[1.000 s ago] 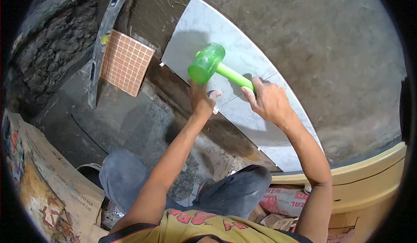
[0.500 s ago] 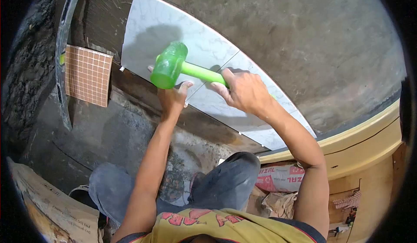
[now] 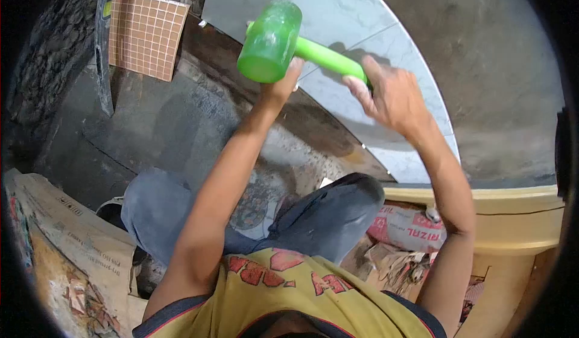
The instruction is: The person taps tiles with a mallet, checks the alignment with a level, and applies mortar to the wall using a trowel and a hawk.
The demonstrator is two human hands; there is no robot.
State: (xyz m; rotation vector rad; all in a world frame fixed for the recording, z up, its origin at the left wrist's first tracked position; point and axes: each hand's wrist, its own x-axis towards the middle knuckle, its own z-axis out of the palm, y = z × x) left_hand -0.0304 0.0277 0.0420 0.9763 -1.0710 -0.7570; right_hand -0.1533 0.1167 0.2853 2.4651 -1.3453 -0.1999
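My right hand (image 3: 395, 96) is wrapped round the bright green handle of a rubber mallet (image 3: 271, 42). The mallet's translucent green head is in front of the white marbled tiles (image 3: 338, 6), lying over my left hand (image 3: 286, 83) in the view. Most of that left hand is hidden, but a fingertip shows past the far side of the head and the thumb on the near side, spread apart. It is at the lower edge of a tile, and whether it presses on the tile cannot be made out. Small white spacers (image 3: 363, 146) sit along the tiles' lower edge.
A brown grid-patterned tile (image 3: 148, 36) stands at left beside a long metal level (image 3: 102, 54). Torn cardboard (image 3: 78, 235) lies at lower left. A red-and-white printed sack (image 3: 407, 226) is near my knee, below a cream curved ledge (image 3: 512, 217). Bare grey cement (image 3: 482, 66) surrounds the tiles.
The view has shifted, so the tiles and brown tile appear higher. The mallet's head now covers more of my left hand. My right hand keeps its grip on the handle.
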